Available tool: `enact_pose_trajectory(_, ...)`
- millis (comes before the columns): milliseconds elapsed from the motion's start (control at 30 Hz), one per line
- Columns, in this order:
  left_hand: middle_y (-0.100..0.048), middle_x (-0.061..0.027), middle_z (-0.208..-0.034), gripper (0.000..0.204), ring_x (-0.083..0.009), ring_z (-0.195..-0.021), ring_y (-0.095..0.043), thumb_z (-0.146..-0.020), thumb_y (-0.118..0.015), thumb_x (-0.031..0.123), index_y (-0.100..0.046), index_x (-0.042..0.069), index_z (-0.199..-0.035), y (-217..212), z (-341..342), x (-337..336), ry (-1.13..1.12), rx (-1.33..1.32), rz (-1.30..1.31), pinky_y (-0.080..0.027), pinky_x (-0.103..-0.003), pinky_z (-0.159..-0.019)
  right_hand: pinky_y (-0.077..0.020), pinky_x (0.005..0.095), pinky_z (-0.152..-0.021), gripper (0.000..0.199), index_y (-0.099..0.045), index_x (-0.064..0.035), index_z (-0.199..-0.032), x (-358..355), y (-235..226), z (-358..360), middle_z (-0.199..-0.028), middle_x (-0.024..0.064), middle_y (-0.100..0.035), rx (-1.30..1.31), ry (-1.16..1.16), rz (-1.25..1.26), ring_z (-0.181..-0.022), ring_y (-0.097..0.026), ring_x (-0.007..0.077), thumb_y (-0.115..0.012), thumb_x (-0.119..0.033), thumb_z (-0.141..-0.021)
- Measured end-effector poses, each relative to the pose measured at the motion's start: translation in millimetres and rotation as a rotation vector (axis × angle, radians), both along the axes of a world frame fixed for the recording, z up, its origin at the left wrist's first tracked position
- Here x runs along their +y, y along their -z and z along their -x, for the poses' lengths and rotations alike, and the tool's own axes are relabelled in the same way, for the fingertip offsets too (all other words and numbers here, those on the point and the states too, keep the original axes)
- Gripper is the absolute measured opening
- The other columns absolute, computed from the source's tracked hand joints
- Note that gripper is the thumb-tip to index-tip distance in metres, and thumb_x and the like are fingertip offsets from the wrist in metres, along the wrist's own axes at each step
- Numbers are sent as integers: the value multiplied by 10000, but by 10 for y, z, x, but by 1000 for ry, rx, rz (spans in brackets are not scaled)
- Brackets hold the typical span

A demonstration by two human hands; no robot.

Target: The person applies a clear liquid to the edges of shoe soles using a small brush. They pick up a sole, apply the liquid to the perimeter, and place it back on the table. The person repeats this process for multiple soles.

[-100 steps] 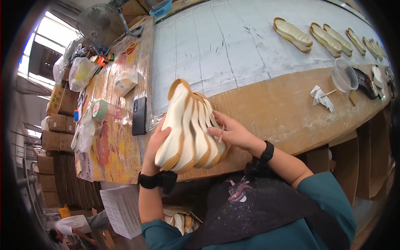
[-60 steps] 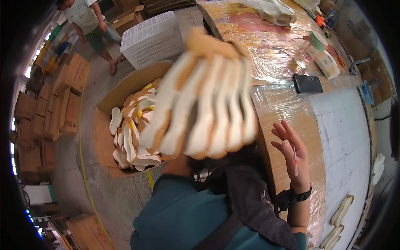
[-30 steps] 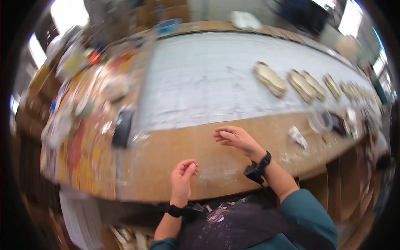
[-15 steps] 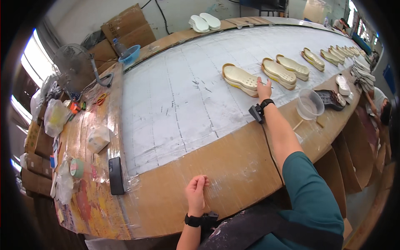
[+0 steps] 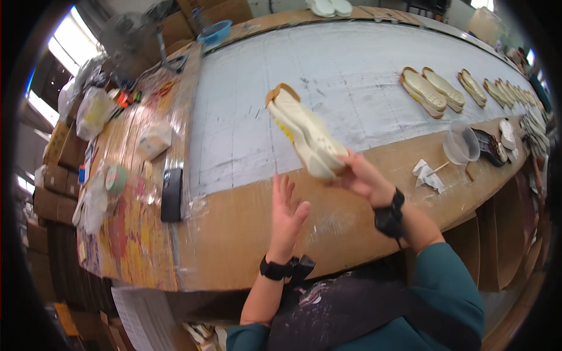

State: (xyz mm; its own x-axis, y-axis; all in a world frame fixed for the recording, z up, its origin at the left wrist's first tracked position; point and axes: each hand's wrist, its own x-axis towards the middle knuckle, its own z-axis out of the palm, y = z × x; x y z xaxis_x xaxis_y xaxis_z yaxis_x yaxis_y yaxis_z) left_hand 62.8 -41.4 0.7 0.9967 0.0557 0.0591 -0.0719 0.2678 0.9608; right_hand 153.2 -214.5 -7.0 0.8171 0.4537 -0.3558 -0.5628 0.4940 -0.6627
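My right hand (image 5: 364, 176) grips a cream shoe sole (image 5: 307, 131) by its near end, and the sole is tilted in the air above the table. Its far end has a tan rim, and yellow shows along its side. Just to the left, my left hand (image 5: 286, 205) is raised with its fingers spread and holds nothing. A small gap separates it from the sole. Farther right, more soles (image 5: 422, 92) lie in a long row on the white-covered table surface (image 5: 246, 117).
A clear plastic tub (image 5: 461, 143), a crumpled white tissue (image 5: 428, 177) and a dark shoe part (image 5: 489, 147) lie at the right edge. Along the left are a black case (image 5: 171, 195), green tape (image 5: 116, 179) and a fan (image 5: 126, 38). A blue basin (image 5: 215, 33) stands farther back.
My right hand has lifted the nearest sole off the table and brought it left and closer. My left hand has risen from the table edge, and its fingers have opened. The view has shifted.
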Motion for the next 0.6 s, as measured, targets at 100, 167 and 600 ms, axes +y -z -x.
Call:
enact_pose_trajectory(100, -251, -124, -1337, 854, -226, -1199, -326, -771, -605, 137, 9, 69, -1360, -82, 176, 7, -22, -57, 30, -329, -338, -955, -481, 409, -784, 463, -338, -73, -1240, 289, -298, 707, -1148, 80, -469, -73, -80, 25, -1048, -489, 207, -538, -163, -832)
enact_pose_trajectory(167, -231, -125, -1348, 879, -226, -1198, -324, -763, -605, 121, 37, 66, -1361, -119, 319, 49, -20, -50, 59, -330, -339, -957, -439, 345, -862, 478, -316, -46, -1254, 385, -243, 854, -1155, 81, -465, -185, -107, -3, -1053, -481, 183, -528, -161, -842)
enact_pose_trajectory(600, -265, -115, -1349, 708, -196, -1196, -332, -828, -517, 117, -64, 35, -1365, -424, 724, 95, -1, -114, 18, -283, -313, -979, -403, 304, -911, 487, -227, -46, -1330, 467, -161, 1223, -1250, 82, -407, -103, -116, -336, -1110, -449, 160, -428, -152, -898)
